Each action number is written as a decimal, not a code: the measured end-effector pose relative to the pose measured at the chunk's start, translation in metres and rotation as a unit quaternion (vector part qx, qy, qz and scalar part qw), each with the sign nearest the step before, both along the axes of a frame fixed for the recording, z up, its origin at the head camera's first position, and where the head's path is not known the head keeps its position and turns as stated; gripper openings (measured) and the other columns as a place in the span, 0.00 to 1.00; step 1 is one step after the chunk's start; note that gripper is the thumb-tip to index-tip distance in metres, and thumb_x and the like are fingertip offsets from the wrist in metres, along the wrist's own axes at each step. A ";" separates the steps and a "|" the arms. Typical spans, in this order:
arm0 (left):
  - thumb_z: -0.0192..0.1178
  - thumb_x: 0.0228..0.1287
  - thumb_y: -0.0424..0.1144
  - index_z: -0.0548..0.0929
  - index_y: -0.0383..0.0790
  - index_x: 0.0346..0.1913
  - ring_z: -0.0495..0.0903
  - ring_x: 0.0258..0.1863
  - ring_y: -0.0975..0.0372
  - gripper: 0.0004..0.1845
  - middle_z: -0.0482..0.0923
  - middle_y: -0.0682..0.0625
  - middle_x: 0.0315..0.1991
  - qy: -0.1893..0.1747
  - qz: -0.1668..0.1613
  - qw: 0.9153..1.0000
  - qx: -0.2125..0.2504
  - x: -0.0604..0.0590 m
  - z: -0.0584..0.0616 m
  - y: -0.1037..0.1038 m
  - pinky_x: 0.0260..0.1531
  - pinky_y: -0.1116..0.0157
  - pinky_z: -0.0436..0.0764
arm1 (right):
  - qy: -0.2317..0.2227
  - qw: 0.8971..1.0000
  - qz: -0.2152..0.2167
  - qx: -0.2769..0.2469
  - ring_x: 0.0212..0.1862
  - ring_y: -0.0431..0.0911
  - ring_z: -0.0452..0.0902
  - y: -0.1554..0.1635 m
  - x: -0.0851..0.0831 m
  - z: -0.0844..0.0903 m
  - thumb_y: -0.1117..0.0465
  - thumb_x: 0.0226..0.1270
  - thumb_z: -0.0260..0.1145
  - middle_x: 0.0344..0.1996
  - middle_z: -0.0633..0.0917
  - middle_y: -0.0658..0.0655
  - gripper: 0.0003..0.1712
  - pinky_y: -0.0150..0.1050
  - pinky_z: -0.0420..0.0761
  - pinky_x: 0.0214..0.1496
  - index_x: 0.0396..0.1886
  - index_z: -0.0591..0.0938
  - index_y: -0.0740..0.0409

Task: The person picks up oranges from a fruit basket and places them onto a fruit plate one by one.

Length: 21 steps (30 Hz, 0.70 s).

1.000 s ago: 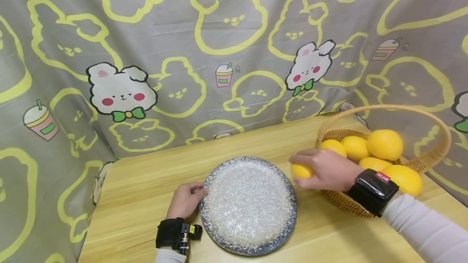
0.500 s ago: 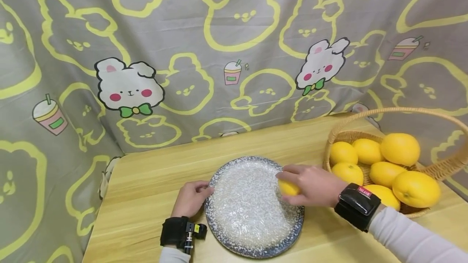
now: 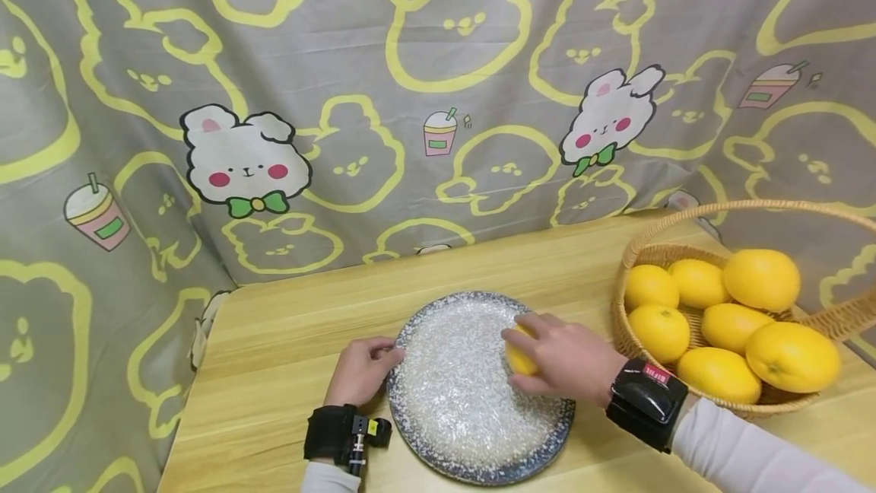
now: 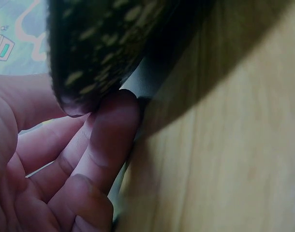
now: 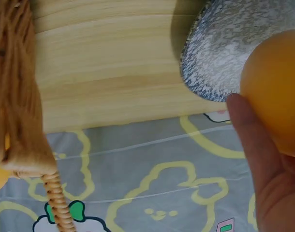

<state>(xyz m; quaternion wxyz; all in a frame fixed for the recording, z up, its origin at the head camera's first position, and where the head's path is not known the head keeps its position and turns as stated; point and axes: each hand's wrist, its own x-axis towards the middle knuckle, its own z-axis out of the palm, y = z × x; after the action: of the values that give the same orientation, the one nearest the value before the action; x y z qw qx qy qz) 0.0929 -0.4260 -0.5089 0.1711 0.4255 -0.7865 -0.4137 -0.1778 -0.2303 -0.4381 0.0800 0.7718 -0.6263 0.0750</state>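
Note:
My left hand (image 3: pixel 359 371) pinches the left rim of a round speckled blue-and-white plate (image 3: pixel 472 402), thumb over the edge. In the left wrist view, fingers curl beneath the plate's dark rim (image 4: pixel 96 58), just above the wood. Over the plate's right part, my right hand (image 3: pixel 571 360) grips a yellow-orange orange (image 3: pixel 518 356), its fingers around the fruit. The right wrist view shows that orange (image 5: pixel 278 92) large, with one finger along its side. Whether the fruit touches the plate I cannot tell.
To the right stands a wicker basket (image 3: pixel 623 318) with a tall arched handle (image 3: pixel 753 205), holding several similar yellow fruits (image 3: pixel 794 356). The wooden table (image 3: pixel 287 341) meets a grey cartoon-print curtain (image 3: pixel 342 135) at the back and left.
My right hand has carried the orange leftward from beside the basket to over the plate's right part. My left hand keeps its hold on the rim. The head view has shifted slightly.

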 end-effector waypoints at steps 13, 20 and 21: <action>0.66 0.70 0.45 0.89 0.42 0.56 0.78 0.32 0.65 0.17 0.89 0.49 0.41 0.005 -0.001 1.000 0.006 0.000 0.001 0.000 0.34 0.67 0.75 | 0.033 0.999 0.001 -0.005 0.49 0.56 0.86 -0.001 0.004 -0.013 0.38 0.62 0.73 0.53 0.84 0.63 0.33 0.45 0.90 0.32 0.58 0.83 0.54; 0.65 0.70 0.44 0.89 0.42 0.56 0.75 0.29 0.63 0.16 0.88 0.50 0.37 0.004 0.002 1.000 0.009 -0.001 0.002 -0.001 0.31 0.68 0.72 | 0.043 0.999 -0.002 0.015 0.55 0.55 0.84 0.000 0.008 -0.013 0.40 0.62 0.73 0.57 0.83 0.61 0.33 0.44 0.89 0.30 0.61 0.81 0.52; 0.66 0.70 0.44 0.89 0.42 0.55 0.75 0.29 0.64 0.16 0.88 0.50 0.37 0.004 0.002 1.000 0.008 -0.001 0.001 0.000 0.31 0.68 0.73 | 0.046 0.999 -0.001 0.017 0.55 0.55 0.83 0.000 0.009 -0.013 0.40 0.62 0.73 0.57 0.82 0.61 0.32 0.43 0.89 0.29 0.61 0.81 0.52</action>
<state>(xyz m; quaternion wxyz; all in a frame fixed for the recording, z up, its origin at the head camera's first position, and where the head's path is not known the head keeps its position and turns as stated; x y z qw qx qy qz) 0.0917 -0.4264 -0.5074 0.1714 0.4270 -0.7814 -0.4216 -0.1689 -0.2304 -0.4513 0.0956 0.7750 -0.6241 0.0281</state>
